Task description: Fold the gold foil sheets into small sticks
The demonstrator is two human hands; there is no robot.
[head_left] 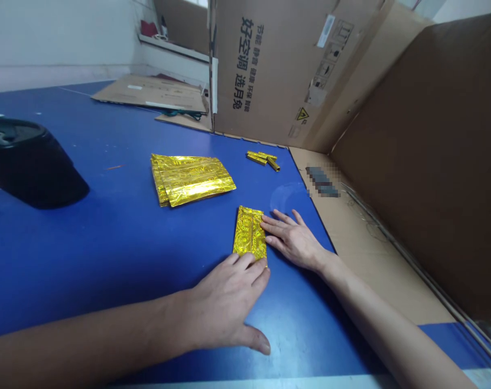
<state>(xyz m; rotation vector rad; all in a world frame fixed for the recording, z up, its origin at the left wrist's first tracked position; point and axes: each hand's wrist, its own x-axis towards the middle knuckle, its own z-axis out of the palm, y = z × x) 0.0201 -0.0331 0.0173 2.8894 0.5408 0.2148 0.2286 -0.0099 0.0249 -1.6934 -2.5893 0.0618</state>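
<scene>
Blue table (148, 243), with an upright cardboard box (282, 70) at its far side; printed characters run sideways on the box. A black container (34, 167) stands at the left. Between the container and the box's near side lies a stack of gold foil wrappers (197, 181), flat, its layers slightly out of line.

Left hand (225, 308): palm down at the near end of a single gold foil packet (250, 232), the fingers bent and resting on that end, the thumb held out to the side; nothing is grasped. Right hand (296, 243): the fingers spread and loosely extended, the fingertips at the packet's right edge, without a grip. The packet lies flat on the table in front of the person, lengthwise away from the body, a seam along its middle. The step in hand appears to be steadying or smoothing it. From this hold, any further move calls for light, even pressure, with the edges kept straight, since thin foil creases readily.

Smallest are the narrow gold pieces (257, 158), grouped beyond the packet near the foot of the box.
</scene>
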